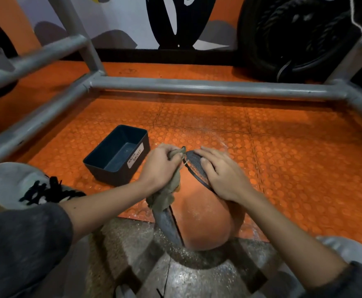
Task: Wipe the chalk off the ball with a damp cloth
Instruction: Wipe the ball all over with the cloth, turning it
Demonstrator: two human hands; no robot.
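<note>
An orange ball [203, 216] with grey panels and black seams rests on the floor between my knees. Pale dusty marks show on its orange face. My left hand [159, 166] grips a bunched grey-green cloth [165, 195] and presses it against the ball's upper left side; the cloth hangs down under my wrist. My right hand [221, 172] lies on top of the ball with fingers spread over the grey panel [194, 161], steadying it. Both hands hide the ball's far upper part.
A dark bin labelled "WASTE BASKET" [102, 166] stands just left of my left hand. A grey metal tube frame [197, 86] crosses beyond it over orange studded flooring [294, 158]. My shoe [25, 186] sits at the left. A large black tyre [294, 35] leans at the back right.
</note>
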